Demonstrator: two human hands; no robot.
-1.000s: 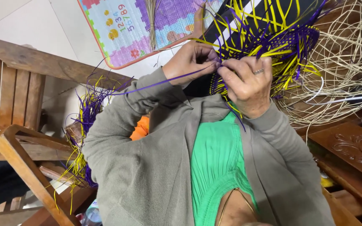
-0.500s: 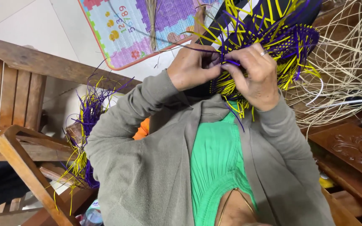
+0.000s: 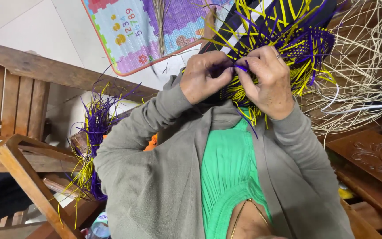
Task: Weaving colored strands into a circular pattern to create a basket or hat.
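Note:
A partly woven piece of purple and yellow strips [image 3: 306, 48] rests on my lap, loose strip ends sticking out all round. My left hand [image 3: 206, 77] and my right hand [image 3: 266, 79] meet at its near edge. Both pinch the same short purple strip [image 3: 240, 67] between thumb and fingertips. My right hand partly covers the weave and wears a ring. My grey sleeves and green top fill the lower part of the view.
A bundle of loose purple and yellow strips [image 3: 91, 146] lies on a wooden bench [image 3: 14, 102] at the left. Pale natural fibres [image 3: 368, 88] pile up at the right beside carved wood [image 3: 376, 159]. A colourful foam mat [image 3: 142, 31] lies on the tiled floor.
A long purple strip, stretched out to the left a second ago, has been drawn into the weave. My left hand has moved right, closing up against my right hand.

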